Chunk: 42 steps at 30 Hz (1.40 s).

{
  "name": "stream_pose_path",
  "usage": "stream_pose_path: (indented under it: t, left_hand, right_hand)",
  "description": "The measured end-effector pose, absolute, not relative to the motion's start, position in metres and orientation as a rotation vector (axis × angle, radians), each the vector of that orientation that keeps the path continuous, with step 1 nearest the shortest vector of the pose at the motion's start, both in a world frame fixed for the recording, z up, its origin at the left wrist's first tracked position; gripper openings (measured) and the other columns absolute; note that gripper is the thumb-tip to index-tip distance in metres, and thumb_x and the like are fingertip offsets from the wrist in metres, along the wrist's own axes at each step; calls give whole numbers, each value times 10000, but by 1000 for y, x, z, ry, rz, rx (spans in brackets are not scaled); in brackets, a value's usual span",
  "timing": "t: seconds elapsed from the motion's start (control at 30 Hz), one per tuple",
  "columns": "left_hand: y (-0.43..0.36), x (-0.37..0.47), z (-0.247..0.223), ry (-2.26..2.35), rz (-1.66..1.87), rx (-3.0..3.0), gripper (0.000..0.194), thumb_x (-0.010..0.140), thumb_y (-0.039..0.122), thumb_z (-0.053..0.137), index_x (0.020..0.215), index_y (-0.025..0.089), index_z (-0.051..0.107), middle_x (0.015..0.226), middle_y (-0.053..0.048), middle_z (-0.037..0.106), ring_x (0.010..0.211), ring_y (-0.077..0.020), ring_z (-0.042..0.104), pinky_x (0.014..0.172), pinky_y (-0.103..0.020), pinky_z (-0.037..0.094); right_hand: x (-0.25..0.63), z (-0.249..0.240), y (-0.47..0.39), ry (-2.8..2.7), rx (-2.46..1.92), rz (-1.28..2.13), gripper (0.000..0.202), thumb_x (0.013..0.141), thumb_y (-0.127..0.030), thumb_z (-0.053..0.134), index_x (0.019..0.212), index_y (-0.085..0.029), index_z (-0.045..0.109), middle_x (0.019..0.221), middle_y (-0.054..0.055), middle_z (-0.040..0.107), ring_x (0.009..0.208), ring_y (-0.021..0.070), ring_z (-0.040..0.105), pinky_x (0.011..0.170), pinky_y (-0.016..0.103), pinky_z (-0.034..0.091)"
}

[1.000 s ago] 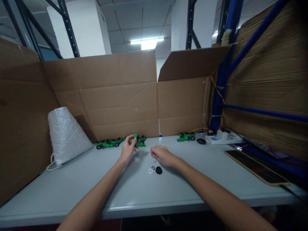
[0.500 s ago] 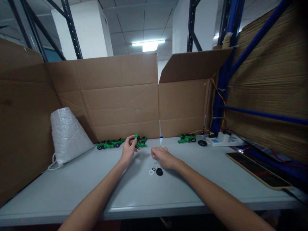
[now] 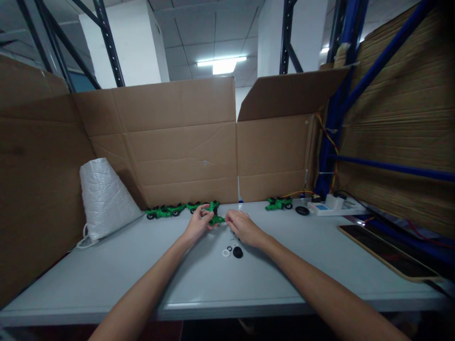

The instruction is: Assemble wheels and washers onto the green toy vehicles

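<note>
My left hand (image 3: 199,221) is closed around a green toy car (image 3: 216,220), held just above the table in front of the back row. My right hand (image 3: 243,226) has its fingers curled together at the toy's right end. Whatever those fingers pinch is too small or hidden to make out. Closer to me on the table lie a white ring (image 3: 226,253), a small black ring (image 3: 229,248) and a round black piece (image 3: 238,252).
Along the back cardboard wall (image 3: 177,151) stand several green toy cars (image 3: 164,211). Another green car (image 3: 278,203) and a black ring (image 3: 302,210) are further right, beside a white power strip (image 3: 341,208). A dark flat panel (image 3: 387,251) lies right; a silvery wrapped bundle (image 3: 106,199) stands left.
My left hand has brought the green toy car right and slightly down, turning it so its end meets my right fingers. The view has shifted slightly.
</note>
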<state>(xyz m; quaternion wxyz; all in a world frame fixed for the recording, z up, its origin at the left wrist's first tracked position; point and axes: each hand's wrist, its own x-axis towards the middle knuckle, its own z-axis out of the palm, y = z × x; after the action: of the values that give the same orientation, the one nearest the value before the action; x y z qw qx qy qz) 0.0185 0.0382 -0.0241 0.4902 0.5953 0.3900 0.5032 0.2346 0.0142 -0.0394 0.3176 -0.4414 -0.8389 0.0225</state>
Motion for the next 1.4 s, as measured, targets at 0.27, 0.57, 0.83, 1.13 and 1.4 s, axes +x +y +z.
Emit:
stream_pose_path:
  t: [0.27,0.57,0.83,1.13,1.4]
  left_hand:
    - [37,19,-23,967,1165,1418,520,932,313,720,1376,159,499,1105,-98,659,712,-165,754,570,-240,582]
    - [38,20,-26,938,1137,1461,454,880,332,776,1252,143,596,1057,-103,698,717,-164,745,540,-207,547]
    - [32,24,-26,873,1124,1591,433,833,399,804,1125,140,615,1138,-118,657,754,-154,733,544,-207,550]
    - [33,24,-28,882,1157,1662,483,750,430,869,960,166,524,1035,-39,631,615,-70,634,526,-201,530]
    - [40,18,-33,921,1156,1707,532,751,447,865,1068,191,523,1121,-40,601,636,-78,664,566,-219,547]
  right_hand:
    - [234,-28,12,-2033,-1011,130,78,964,-149,520,987,-206,568,977,42,634,925,194,565,844,299,413]
    - [229,-30,19,-1833,-915,415,101,988,-255,504,1012,-225,598,892,7,664,813,173,608,765,285,459]
    - [231,-30,19,-1824,-891,442,110,989,-264,499,986,-226,602,904,14,664,844,186,616,805,299,471]
    - [229,-23,12,-1818,-878,363,117,994,-245,486,993,-222,601,993,46,662,943,200,613,869,321,474]
    - [229,-28,17,-1773,-888,351,108,975,-249,530,1065,-228,584,992,36,667,898,193,618,831,319,476]
